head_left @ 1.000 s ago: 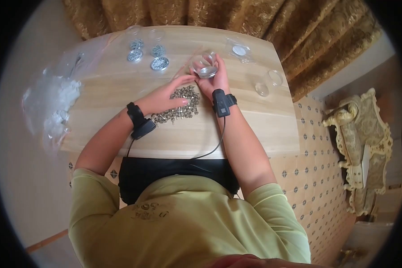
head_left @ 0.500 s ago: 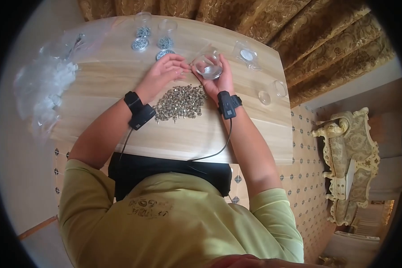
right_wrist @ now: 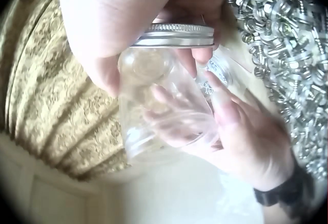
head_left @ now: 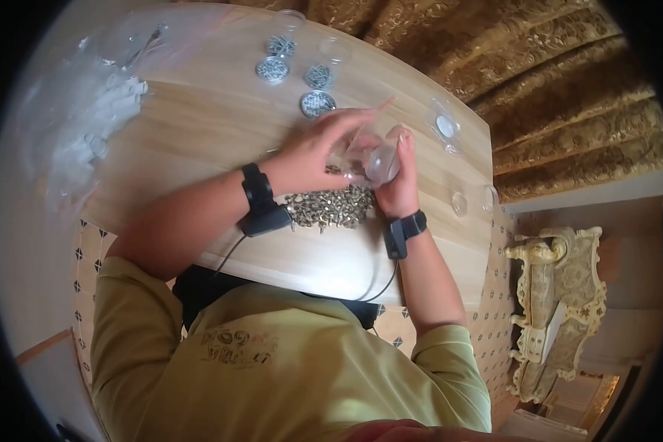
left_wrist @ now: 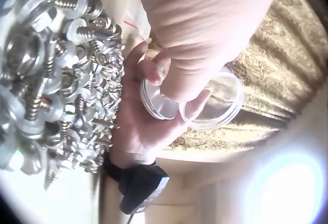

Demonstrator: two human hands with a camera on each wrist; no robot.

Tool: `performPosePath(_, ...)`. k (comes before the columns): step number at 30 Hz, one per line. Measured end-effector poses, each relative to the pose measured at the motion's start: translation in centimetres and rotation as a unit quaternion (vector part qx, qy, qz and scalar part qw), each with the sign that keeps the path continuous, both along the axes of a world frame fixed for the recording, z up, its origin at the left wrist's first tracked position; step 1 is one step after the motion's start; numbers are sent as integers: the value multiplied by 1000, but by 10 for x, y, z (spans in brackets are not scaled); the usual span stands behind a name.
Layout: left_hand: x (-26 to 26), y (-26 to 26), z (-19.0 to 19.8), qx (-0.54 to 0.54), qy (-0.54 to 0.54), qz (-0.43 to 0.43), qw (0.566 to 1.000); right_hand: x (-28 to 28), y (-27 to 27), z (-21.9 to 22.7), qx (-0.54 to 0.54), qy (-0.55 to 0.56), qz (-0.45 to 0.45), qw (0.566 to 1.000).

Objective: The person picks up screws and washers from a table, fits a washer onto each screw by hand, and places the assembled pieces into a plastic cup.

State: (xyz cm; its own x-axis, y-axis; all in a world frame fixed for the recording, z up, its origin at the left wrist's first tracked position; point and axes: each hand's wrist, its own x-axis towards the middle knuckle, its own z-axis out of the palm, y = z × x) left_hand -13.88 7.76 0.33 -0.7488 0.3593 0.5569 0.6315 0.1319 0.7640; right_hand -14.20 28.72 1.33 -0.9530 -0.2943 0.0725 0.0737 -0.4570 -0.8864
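Clear jar (head_left: 381,163) with a silver screw lid (right_wrist: 177,36) is held between two bare hands beside a pile of washered screws (head_left: 331,208) at a wood-grain table (head_left: 199,110). The right hand (head_left: 399,186) curls its fingers around the lid end; the left hand (head_left: 306,163) cups the clear body, thumb and fingers parted around it.

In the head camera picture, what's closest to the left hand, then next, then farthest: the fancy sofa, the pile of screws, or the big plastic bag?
From the left hand:
1. Pile of screws, just below it
2. Big plastic bag, off to the left
3. Fancy sofa, far right, past the table
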Motion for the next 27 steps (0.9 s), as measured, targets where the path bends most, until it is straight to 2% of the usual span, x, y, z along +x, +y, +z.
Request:
performPosePath(1, -1, -1, 2, -68, 94, 35, 993, 2, -2, -1, 1, 0, 5, 1000)
performPosePath(2, -2, 0, 2, -55, 123, 40, 990, 3, -4, -3, 22, 36, 4, 999)
performPosePath(3, -2, -2, 2, -54, 122, 43, 990, 4, -5, -5, 43, 70, 1, 997)
performPosePath(4, 0, -4, 4, -54, 148, 49, 986, 6, -4, -4, 47, 66, 29, 996)
performPosePath(6, 0, -9, 8, -53, 170, 55, 983, 9, -9, -7, 35, 54, 31, 997)
performPosePath(9, -1, -13, 9, -17, 154, 57, 986, 7, -10, -4, 29, 59, 7, 998)
performPosePath(11, -1, -11, 3, 134, 30, 59, 989, 0, -2, -5, 38, 71, -16, 997)
performPosePath(13, -6, -17, -2, 147, 25, 61, 987, -12, 7, -9, 229, 146, -152, 950)
performPosePath(15, -10, -20, -10, 146, -43, 75, 986, -20, 16, -7, 246, 133, -174, 944)
performPosePath(17, -13, -18, -12, 154, -56, 72, 984, -26, 22, -6, 233, 89, -201, 947)
performPosePath(20, -12, -16, -15, 169, -135, 20, 976, -32, 31, -8, 273, 67, -179, 943)
performPosePath(21, -10, -16, -16, 120, -141, 28, 982, -33, 32, -8, 299, 69, -176, 935)
performPosePath(22, -7, -15, -17, 71, -146, 34, 986, -36, 33, -11, 332, 141, -168, 917)
performPosePath(27, -3, -14, -13, -6, -141, 59, 988, -34, 39, -17, 319, 100, -172, 927)
